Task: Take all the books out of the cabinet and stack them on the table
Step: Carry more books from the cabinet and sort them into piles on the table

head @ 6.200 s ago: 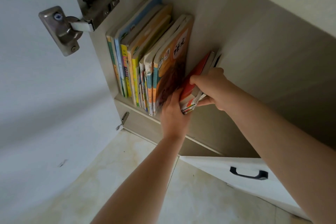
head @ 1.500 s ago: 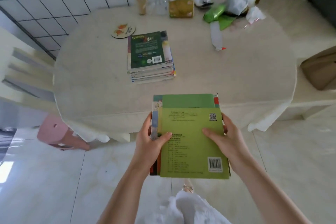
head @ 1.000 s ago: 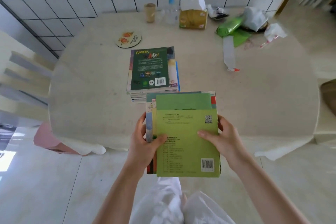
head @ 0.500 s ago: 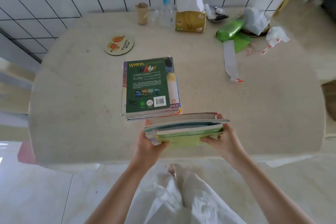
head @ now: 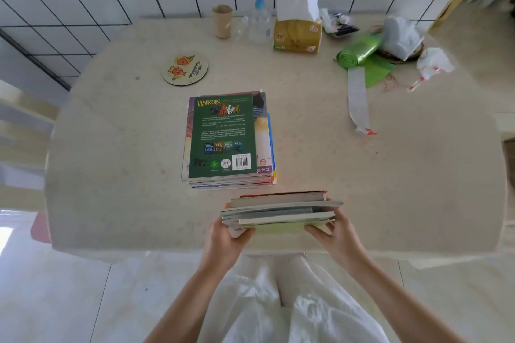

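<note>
A stack of books (head: 227,138) lies in the middle of the beige table (head: 119,161), topped by a dark green book face down. Just in front of it, over the table's near edge, I hold a bundle of several books (head: 281,210) tilted so their edges face me, a light green cover underneath. My left hand (head: 225,239) grips the bundle's left end and my right hand (head: 333,237) grips its right end. The cabinet is out of view.
Along the table's far side stand a cardboard roll (head: 222,21), a pump bottle (head: 259,18), a tissue box (head: 297,32), a green bag roll (head: 358,54) and crumpled plastic bags (head: 401,36). A round coaster (head: 184,68) lies at the back left. A white tiled wall is behind.
I took books from the cabinet, carried them to the table, and tipped the bundle from flat to edge-on. It now hovers close in front of the stack.
</note>
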